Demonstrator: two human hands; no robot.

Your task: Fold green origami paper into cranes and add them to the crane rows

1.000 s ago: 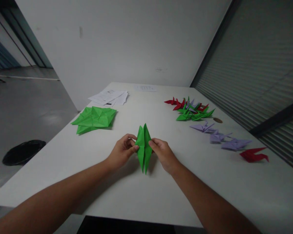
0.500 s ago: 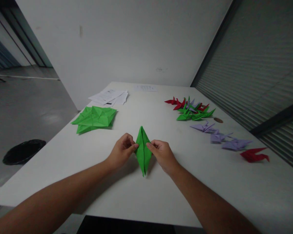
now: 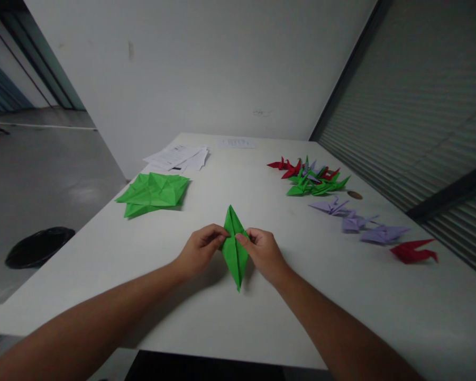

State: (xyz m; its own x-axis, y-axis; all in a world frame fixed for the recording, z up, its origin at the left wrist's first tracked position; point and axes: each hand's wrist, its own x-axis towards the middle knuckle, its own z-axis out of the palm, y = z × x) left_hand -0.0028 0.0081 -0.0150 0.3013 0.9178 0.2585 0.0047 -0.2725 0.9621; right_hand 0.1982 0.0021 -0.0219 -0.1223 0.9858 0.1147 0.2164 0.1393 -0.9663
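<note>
A green sheet of origami paper [image 3: 235,256], folded into a long diamond with a crease down its middle, is held between both hands over the white table. My left hand [image 3: 201,244] pinches its left edge near mid-height between thumb and fingers. On the opposite edge, my right hand [image 3: 264,251] grips the paper with the thumb on its front face. The diamond's lower tip points toward me, leaning slightly right. Fingers behind the paper are partly hidden.
Creased green paper sheets [image 3: 154,191] lie stacked at the left, with printed pages [image 3: 178,157] behind. Along the right are a pile of folded cranes [image 3: 311,180], several purple cranes [image 3: 355,222], a red crane [image 3: 412,252] and a brown disc [image 3: 354,195]. A black-lined bin [image 3: 37,247] stands on the floor.
The green diamond has tilted a little, its lower tip shifting right and its centre crease looking different. My left fingers have moved slightly inward over its edge.
</note>
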